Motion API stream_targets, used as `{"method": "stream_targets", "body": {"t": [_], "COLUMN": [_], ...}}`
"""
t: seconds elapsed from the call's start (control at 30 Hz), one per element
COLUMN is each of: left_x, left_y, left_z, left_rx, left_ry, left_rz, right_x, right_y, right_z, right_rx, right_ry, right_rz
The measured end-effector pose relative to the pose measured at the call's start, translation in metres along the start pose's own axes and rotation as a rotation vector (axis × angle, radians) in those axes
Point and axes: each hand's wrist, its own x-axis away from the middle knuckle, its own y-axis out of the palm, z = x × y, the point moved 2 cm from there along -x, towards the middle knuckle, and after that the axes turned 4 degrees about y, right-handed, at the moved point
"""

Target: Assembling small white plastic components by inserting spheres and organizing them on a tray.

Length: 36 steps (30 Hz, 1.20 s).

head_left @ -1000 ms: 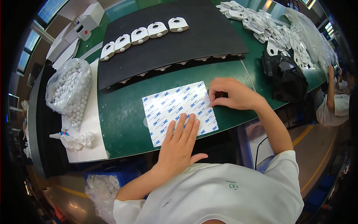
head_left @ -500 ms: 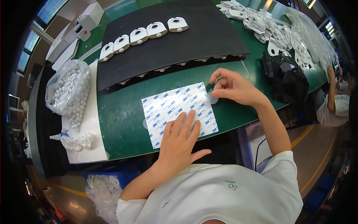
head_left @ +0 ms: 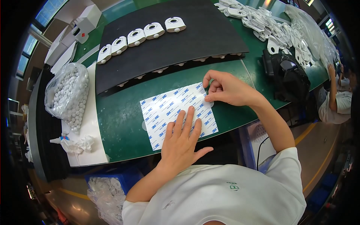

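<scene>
A white square sheet (head_left: 165,108) with a repeated blue print lies on the green table. My left hand (head_left: 182,138) rests flat on its lower middle, fingers spread and thumb out to the side. At the sheet's upper right edge, my right hand (head_left: 227,90) has bent fingers, with the thumb tip close to that edge. Whatever its fingertips may pinch is too small or hidden to make out. A pale translucent disc (head_left: 144,126) shows at the left edge of the sheet, partly covered by it.
Beyond the sheet, a black board (head_left: 168,47) bears several white plastic housings (head_left: 153,30). A bag of white balls (head_left: 69,92), a glue bottle (head_left: 60,139) and crumpled tissue (head_left: 83,144) sit left. White parts (head_left: 273,30) and a black bag (head_left: 288,77) lie right. Another person works far right.
My right hand has moved a little left, onto the sheet's right edge. The translucent disc seen by its thumb is now mostly hidden. My left hand stays flat on the sheet.
</scene>
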Motion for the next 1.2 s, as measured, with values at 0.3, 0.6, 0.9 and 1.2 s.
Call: {"method": "stream_targets", "body": {"t": [0.3, 0.6, 0.9, 1.2], "left_x": [0.001, 0.000, 0.000, 0.000], "left_y": [0.002, 0.000, 0.002, 0.004], "left_z": [0.001, 0.002, 0.002, 0.001], "left_rx": [-0.032, -0.087, -0.058, -0.022], "left_ry": [-0.003, -0.004, -0.002, -0.012], "left_rz": [0.001, -0.011, 0.027, 0.047], "right_x": [-0.002, 0.011, 0.053, 0.054], "right_y": [0.001, 0.011, 0.025, 0.036], "right_z": [-0.006, -0.010, 0.022, 0.028], "right_rx": [0.153, 0.479, 0.500, 0.641], "right_ry": [-0.031, -0.311, -0.493, -0.543], "right_rz": [0.047, 0.405, 0.466, 0.515]}}
